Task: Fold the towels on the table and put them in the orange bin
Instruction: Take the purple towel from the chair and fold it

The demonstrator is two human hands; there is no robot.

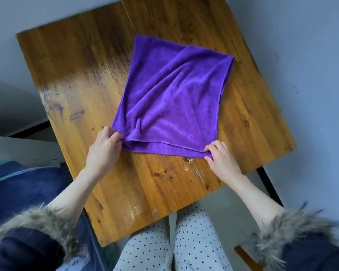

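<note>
A purple towel (170, 100) lies on the wooden table (70, 79), folded once so that two layers show along the edge nearest to the person; the top layer sits a little behind the bottom one. The cloth has several soft creases running across it from the near left corner. The left hand (104, 147) pinches the near left corner of the towel, with the thumb and fingers closed together on the cloth. The right hand (221, 155) pinches the near right corner in the same way, fingers curled onto the edge. Both sleeves have fur cuffs (294, 231). Under the table edge, dotted trousers (184, 247) are visible.
</note>
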